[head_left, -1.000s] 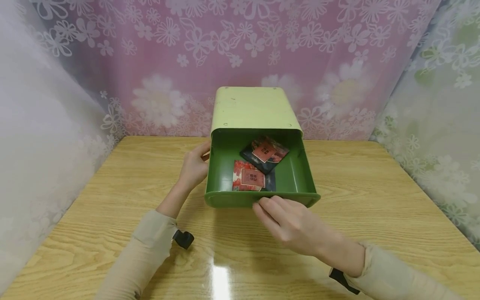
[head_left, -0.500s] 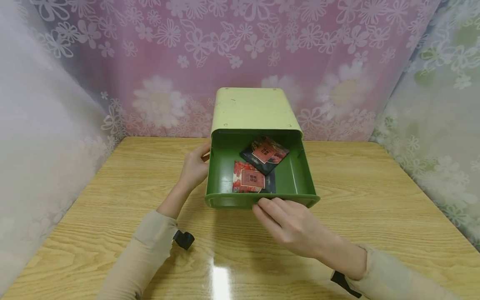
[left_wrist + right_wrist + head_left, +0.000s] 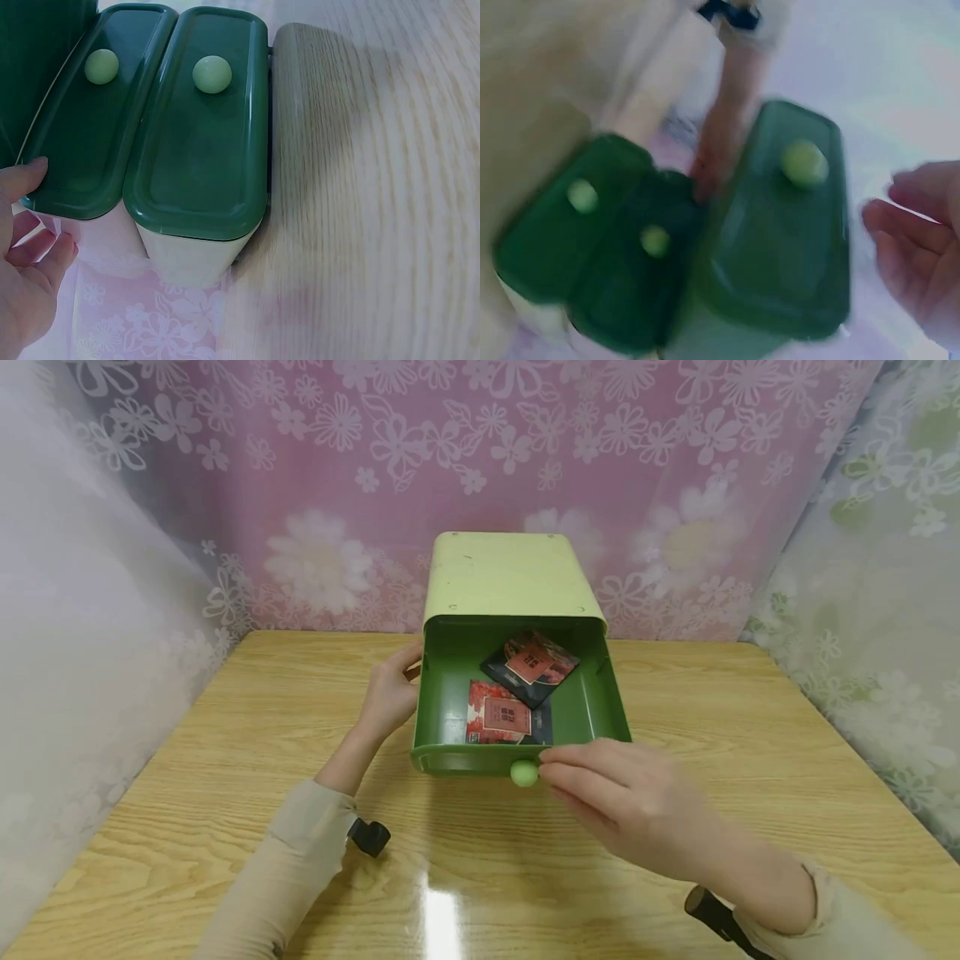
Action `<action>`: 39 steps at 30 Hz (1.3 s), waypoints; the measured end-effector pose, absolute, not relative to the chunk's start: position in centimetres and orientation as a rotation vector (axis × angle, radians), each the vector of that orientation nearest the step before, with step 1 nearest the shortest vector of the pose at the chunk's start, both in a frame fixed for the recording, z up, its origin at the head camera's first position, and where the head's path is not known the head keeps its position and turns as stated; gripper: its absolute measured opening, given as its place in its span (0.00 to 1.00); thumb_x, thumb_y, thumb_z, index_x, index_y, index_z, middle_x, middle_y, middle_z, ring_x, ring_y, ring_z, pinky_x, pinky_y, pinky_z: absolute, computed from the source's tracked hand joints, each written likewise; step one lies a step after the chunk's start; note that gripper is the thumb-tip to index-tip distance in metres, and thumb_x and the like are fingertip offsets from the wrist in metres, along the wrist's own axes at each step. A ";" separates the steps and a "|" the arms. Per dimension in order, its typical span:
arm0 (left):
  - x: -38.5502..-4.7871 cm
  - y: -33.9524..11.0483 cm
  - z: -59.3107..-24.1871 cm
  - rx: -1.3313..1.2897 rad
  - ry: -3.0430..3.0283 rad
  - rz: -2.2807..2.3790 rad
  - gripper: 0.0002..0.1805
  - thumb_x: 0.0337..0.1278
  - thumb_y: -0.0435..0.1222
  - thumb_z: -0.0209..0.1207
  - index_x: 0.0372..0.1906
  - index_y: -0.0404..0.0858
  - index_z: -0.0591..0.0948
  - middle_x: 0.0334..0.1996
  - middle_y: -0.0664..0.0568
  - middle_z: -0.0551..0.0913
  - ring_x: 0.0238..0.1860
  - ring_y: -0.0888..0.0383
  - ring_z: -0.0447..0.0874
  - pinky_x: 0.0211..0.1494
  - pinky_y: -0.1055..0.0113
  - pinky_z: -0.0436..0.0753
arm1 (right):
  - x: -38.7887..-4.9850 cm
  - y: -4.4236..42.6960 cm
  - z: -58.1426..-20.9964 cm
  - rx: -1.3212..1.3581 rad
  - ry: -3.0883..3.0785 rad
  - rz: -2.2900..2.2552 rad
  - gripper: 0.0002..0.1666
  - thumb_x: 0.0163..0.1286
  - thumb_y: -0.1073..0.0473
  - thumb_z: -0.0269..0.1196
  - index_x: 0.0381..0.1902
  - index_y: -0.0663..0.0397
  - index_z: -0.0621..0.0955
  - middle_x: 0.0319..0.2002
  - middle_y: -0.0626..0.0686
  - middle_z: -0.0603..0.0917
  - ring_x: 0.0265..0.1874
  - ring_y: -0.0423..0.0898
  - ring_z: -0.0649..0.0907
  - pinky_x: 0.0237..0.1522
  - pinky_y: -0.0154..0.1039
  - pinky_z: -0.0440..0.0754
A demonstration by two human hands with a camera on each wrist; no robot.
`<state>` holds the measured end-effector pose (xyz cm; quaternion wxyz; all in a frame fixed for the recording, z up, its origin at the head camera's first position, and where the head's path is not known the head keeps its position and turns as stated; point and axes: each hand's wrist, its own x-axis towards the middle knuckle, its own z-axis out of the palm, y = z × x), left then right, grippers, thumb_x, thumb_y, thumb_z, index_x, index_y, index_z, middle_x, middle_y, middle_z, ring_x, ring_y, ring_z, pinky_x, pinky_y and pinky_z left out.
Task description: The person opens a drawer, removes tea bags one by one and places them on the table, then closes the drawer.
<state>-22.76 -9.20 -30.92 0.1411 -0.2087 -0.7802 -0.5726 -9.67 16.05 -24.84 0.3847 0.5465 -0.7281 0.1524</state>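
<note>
A pale yellow-green cabinet (image 3: 513, 575) stands on the table, its top green drawer (image 3: 450, 760) pulled out. Two dark packets with red labels lie inside, one (image 3: 531, 667) farther back overlapping the nearer one (image 3: 501, 714). The left hand (image 3: 390, 693) rests against the cabinet's left side; in the left wrist view that hand (image 3: 30, 262) has its thumb at the edge of a closed drawer front (image 3: 82, 127). Just right of the round light green knob (image 3: 524, 772) is the right hand (image 3: 637, 802). In the right wrist view the right hand (image 3: 919, 247) is off the knob (image 3: 805, 163), fingers loosely bent and empty.
Two lower drawers, with knobs (image 3: 212, 74), are closed below the pulled-out one. The wooden table (image 3: 750, 760) extends on both sides. A pink floral curtain (image 3: 337, 485) hangs behind the cabinet, with pale curtains at the left and right.
My right hand has let go of the drawer knob and moved a little to the right, uncovering the knob. The left hand, drawer and packets stay nearly the same.
</note>
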 end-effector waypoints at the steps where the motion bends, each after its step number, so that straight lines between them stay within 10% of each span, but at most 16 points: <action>1: -22.5 -9.1 -30.6 -0.603 -2.258 -1.646 0.22 0.45 0.19 0.60 0.51 0.23 0.77 0.54 0.35 0.75 0.59 0.45 0.71 0.59 0.58 0.74 | -9.7 16.4 -24.4 1.376 -1.895 0.388 0.18 0.73 0.57 0.50 0.35 0.61 0.84 0.34 0.53 0.84 0.29 0.46 0.84 0.28 0.38 0.84; 13: -23.2 -9.3 -31.5 -0.604 -2.251 -1.660 0.22 0.47 0.22 0.62 0.53 0.27 0.77 0.54 0.39 0.77 0.58 0.48 0.72 0.59 0.59 0.75 | -14.5 18.7 -19.7 1.110 -2.857 0.195 0.24 0.69 0.49 0.57 0.55 0.59 0.77 0.53 0.57 0.77 0.54 0.56 0.74 0.54 0.54 0.73; 23: -25.1 -9.6 -33.5 -0.593 -2.233 -1.667 0.24 0.45 0.22 0.64 0.54 0.29 0.78 0.54 0.43 0.77 0.58 0.53 0.72 0.57 0.67 0.76 | -19.6 17.4 -19.4 1.195 -2.866 0.240 0.11 0.62 0.61 0.64 0.40 0.62 0.82 0.31 0.52 0.79 0.27 0.45 0.74 0.28 0.39 0.72; 39: -25.2 -9.6 -33.4 -0.595 -2.218 -1.685 0.25 0.44 0.20 0.62 0.54 0.27 0.77 0.56 0.39 0.75 0.60 0.49 0.70 0.58 0.64 0.76 | -23.2 15.8 -20.2 1.062 -3.100 0.028 0.28 0.65 0.54 0.62 0.54 0.72 0.72 0.37 0.58 0.79 0.34 0.52 0.77 0.36 0.46 0.75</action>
